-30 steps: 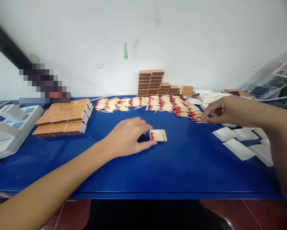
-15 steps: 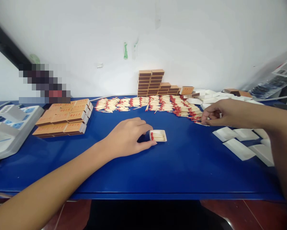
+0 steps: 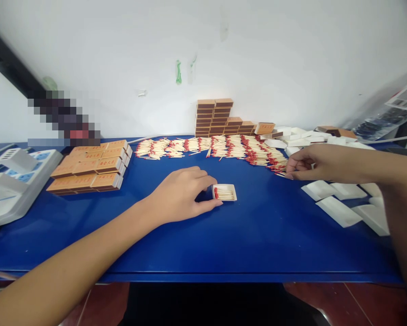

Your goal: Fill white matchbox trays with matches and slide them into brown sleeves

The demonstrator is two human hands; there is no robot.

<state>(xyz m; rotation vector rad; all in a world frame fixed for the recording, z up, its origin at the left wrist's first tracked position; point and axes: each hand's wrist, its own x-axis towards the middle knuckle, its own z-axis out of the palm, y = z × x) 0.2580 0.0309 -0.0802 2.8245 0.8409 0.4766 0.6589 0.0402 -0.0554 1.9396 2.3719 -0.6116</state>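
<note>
Step in hand looks like picking from the loose matches (image 3: 220,146) to fill a small white matchbox tray (image 3: 227,186). Tray sits on the blue table (image 3: 251,240), near the middle, roughly level, with some red-headed matches (image 3: 224,195) lying in it, heads to the left; part-filled by my read. Left hand (image 3: 184,195) has the tray's left end gripped between thumb and forefinger. Right hand (image 3: 310,161) is at the right end of the loose row, fingers bent in toward the thumb, tips at the matches; can't tell whether it has hold of any. Spare white trays (image 3: 339,211) lie just below the right forearm; matchboxes (image 3: 106,165) are stacked at left, more in a stepped stack (image 3: 213,117) against the wall. Next move, I'd say, calls for a light pinch on a few matches, heads kept aligned, tray held steady
</note>
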